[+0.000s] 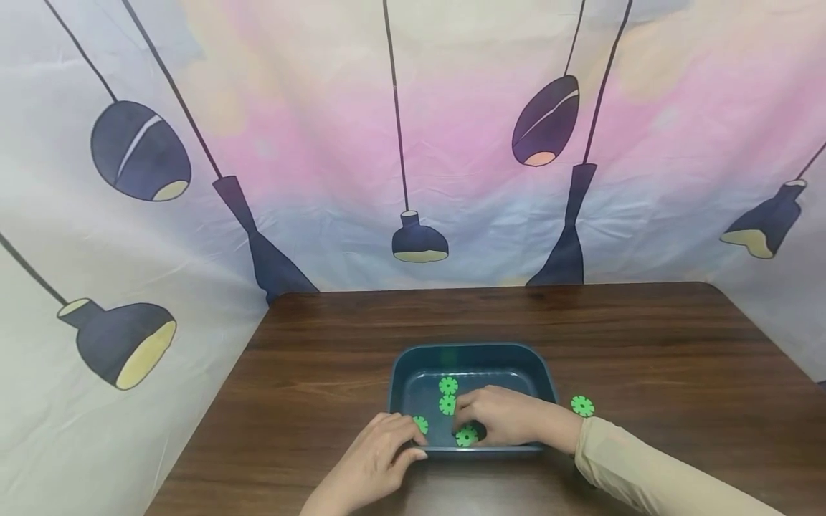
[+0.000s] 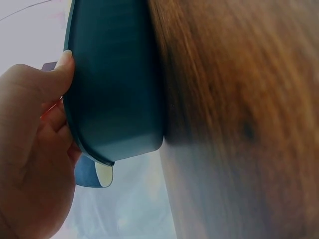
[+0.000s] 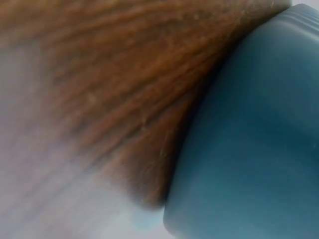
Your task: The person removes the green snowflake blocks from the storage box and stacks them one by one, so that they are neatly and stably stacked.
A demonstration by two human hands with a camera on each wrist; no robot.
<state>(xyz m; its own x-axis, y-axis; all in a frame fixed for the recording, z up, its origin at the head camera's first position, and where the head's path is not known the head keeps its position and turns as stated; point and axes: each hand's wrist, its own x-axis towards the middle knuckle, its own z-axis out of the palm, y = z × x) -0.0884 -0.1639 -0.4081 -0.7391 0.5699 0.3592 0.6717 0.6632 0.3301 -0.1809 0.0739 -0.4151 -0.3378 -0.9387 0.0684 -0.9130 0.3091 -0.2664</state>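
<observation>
Pinching the smooth tray [image 1: 490, 360] is the left hand [image 1: 377, 453]; beside notched discs [image 1: 466, 436], the right hand's [image 1: 506, 416] grip is unclear.

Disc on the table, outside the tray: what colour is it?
The disc is bright green, and it shows best in the head view.
</observation>
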